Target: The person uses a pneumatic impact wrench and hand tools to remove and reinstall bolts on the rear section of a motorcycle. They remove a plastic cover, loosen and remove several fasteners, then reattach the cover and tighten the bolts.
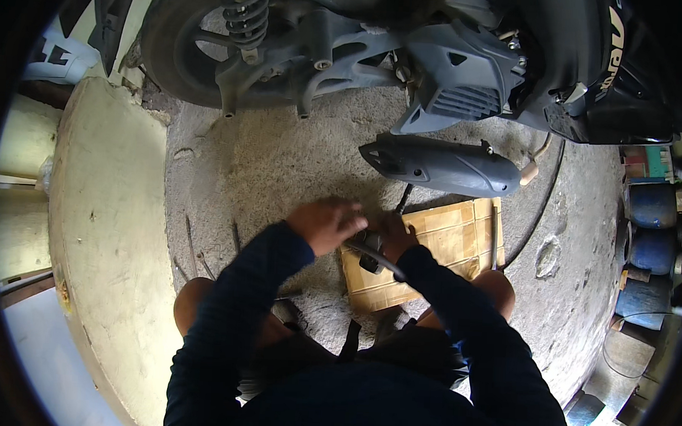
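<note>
My left hand (327, 224) is over the concrete floor beside the cardboard, its fingers stretched out and slightly blurred. No object shows in it. Close to its right, my right hand (395, 237) is closed around a dark tool (370, 263), whose exact kind I cannot make out. A grey bar-like part runs from near my left fingertips down beneath my right wrist, and a black rod (405, 197) sticks up past my right hand. Beyond the hands lies a dark grey exhaust muffler with its cover (442, 164), on the floor below the motor scooter (461, 77).
Flattened cardboard (446, 237) lies between my knees and the muffler, a thin rod (495, 236) on its right side. Several slim tools (190, 244) rest on the floor at left, near a pale yellow ledge (108, 226). A dark cable (542, 214) curves along the right; blue drums (651, 252) stand beyond.
</note>
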A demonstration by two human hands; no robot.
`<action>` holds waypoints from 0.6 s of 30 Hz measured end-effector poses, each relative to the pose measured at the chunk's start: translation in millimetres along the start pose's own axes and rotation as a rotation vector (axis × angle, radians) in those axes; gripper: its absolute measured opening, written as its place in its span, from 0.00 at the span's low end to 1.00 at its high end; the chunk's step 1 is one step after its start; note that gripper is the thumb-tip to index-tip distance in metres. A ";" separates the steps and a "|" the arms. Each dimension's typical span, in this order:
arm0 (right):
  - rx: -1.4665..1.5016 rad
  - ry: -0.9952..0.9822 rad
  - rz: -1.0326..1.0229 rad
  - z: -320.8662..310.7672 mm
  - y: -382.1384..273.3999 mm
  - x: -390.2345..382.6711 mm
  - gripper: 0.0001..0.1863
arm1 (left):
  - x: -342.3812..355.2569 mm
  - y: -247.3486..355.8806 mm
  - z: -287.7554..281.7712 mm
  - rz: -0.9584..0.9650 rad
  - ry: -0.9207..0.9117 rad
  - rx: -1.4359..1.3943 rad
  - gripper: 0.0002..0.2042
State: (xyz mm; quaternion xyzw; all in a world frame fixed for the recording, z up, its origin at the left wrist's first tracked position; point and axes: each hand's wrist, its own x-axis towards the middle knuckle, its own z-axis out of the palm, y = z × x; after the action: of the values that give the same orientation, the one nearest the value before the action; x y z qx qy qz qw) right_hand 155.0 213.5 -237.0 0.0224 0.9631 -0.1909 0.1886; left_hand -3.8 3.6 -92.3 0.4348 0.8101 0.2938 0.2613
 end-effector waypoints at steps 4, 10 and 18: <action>0.007 -0.010 -0.187 28.3 -7.9 16.7 0.38 | 15.6 3.2 33.5 -0.314 -0.429 -0.264 0.29; 0.610 -0.056 0.046 44.4 -15.7 20.3 0.32 | 5.2 5.4 22.8 -0.476 -0.456 -0.823 0.29; 1.148 0.038 -0.351 -75.0 -88.1 -44.1 0.29 | -7.7 -64.0 -11.9 -0.763 -0.210 -0.350 0.39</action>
State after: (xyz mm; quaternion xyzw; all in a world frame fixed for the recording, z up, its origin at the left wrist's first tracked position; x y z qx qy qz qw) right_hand 159.2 161.4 -124.7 -0.0351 0.6986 -0.7084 0.0945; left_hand -43.3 -34.7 -127.8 0.0809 0.8199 0.2631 0.5020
